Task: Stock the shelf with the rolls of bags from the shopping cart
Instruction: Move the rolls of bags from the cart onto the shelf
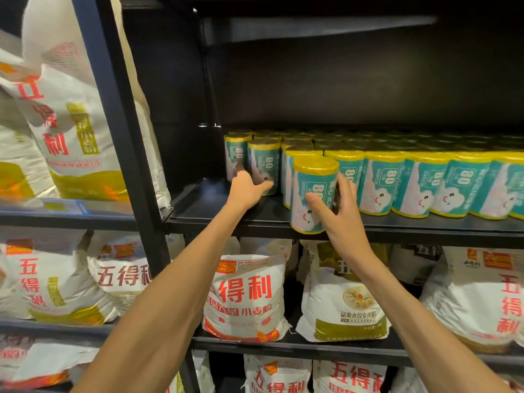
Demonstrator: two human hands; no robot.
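White woven flour sacks with red lettering (244, 297): stacked on the lower tiers. More sacks (61, 120) fill the left bay. Blue price-tag strip (66, 207) on the left edge.

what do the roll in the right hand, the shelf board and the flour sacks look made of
Roll in the right hand: thin yellow plastic film, wrinkled and slightly glossy at its top, under a printed teal label, probably paper.
Shelf board: black painted metal, judging by its thin edge and dull sheen.
Flour sacks: likely woven plastic; crinkled, faintly shiny white.
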